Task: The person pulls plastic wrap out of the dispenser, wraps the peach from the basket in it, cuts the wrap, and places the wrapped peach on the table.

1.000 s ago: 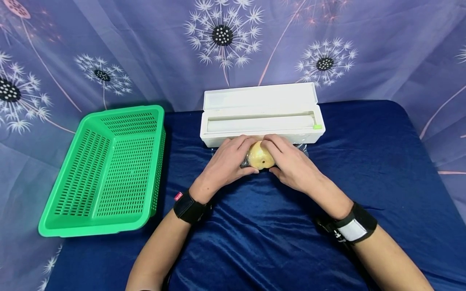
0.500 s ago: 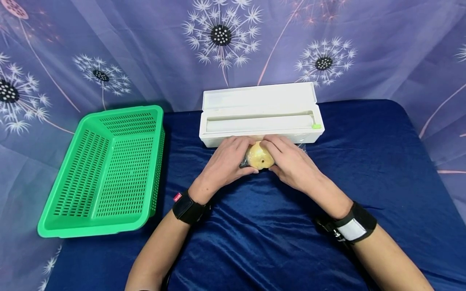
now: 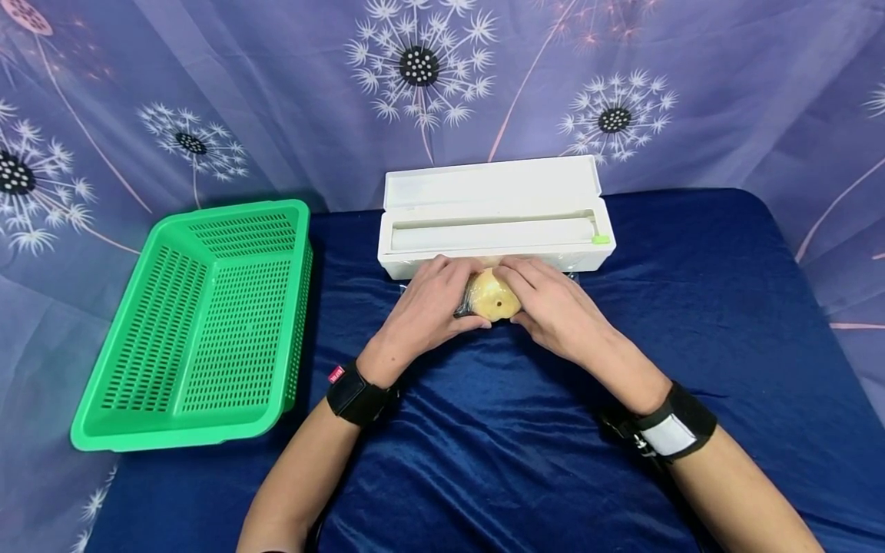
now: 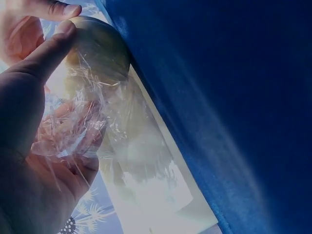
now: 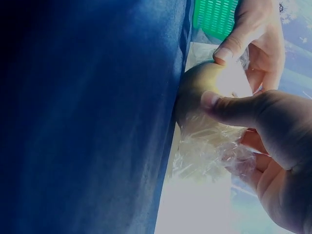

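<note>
A round yellow pear (image 3: 492, 298) with a small dark spot sits between both hands, just in front of the white cling film box (image 3: 498, 238). Clear cling film (image 4: 83, 122) wraps partly around it, bunched and wrinkled at the sides. My left hand (image 3: 432, 303) holds the pear from the left, thumb low on it and fingers over the film. From the other side my right hand (image 3: 553, 311) grips it the same way. In the right wrist view, the right thumb (image 5: 234, 108) presses on the pear, with crumpled film near the curled fingers. The pear's underside is hidden.
The box lid (image 3: 491, 183) stands raised at the back; a white roll (image 3: 492, 234) and a green slider (image 3: 600, 240) show at the box. To the left stands a green perforated basket (image 3: 297, 307). Dark blue cloth (image 3: 470, 438) covers the table, with a patterned curtain (image 3: 304, 92) behind.
Both hands stay around the pear with only slight finger shifts. Less loose film shows beyond the right hand than a second ago. Box and basket have not moved.
</note>
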{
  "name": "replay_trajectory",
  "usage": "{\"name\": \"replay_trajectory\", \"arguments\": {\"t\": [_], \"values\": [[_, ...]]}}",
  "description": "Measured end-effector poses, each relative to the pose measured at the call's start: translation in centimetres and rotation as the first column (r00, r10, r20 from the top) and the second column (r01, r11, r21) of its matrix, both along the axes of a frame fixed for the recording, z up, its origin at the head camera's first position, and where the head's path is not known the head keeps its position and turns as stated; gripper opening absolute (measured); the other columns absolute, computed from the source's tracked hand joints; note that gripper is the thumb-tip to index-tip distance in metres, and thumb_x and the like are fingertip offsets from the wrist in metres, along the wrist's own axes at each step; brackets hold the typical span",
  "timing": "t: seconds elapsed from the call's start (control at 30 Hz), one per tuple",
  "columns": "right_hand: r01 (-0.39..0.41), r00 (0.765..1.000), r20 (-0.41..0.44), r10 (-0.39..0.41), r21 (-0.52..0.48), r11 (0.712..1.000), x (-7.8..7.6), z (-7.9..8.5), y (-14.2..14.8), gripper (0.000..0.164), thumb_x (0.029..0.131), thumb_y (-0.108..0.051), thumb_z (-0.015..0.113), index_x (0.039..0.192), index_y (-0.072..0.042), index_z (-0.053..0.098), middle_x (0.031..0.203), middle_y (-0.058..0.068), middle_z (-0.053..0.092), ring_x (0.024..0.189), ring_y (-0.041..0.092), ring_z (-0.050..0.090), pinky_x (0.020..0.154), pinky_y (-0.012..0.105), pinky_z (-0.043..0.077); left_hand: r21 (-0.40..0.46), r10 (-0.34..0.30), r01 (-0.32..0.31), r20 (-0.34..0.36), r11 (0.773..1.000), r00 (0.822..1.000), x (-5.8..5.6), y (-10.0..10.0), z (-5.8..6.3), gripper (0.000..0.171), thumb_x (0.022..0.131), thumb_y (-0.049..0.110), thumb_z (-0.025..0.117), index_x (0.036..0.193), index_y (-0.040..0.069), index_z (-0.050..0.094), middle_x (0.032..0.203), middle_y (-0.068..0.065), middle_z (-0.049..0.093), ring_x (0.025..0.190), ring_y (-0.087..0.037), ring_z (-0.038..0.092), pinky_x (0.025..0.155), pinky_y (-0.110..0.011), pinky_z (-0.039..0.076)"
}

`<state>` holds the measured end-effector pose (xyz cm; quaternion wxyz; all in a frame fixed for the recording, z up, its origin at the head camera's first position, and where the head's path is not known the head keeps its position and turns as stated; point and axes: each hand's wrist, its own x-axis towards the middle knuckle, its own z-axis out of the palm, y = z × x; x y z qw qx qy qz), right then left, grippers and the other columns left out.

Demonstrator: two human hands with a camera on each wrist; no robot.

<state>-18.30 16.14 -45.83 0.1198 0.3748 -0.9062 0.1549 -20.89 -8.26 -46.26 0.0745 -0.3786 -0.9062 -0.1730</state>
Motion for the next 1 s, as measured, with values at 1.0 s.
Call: {"name": "replay_trajectory", "arguments": {"t": [1.0], "values": [[-0.006,0.996,0.088,0.008,-0.016,1.000,-0.32,-0.07,0.53,0.079,0.087,-0.004,0.087,0.154,0.006,0.045,0.152,0.024,0.053,0.141,0.042,0.051,0.113,0.052,0.046,-0.091,-0.048,0.031,-0.192,0.995,0.980,0.56,0.49,0.60,0.086,0.082,0.055,0.090,0.148,0.012,0.055,0.143,-0.010,0.055,0.130,-0.029,0.054,0.100,-0.045,0.044]]}}
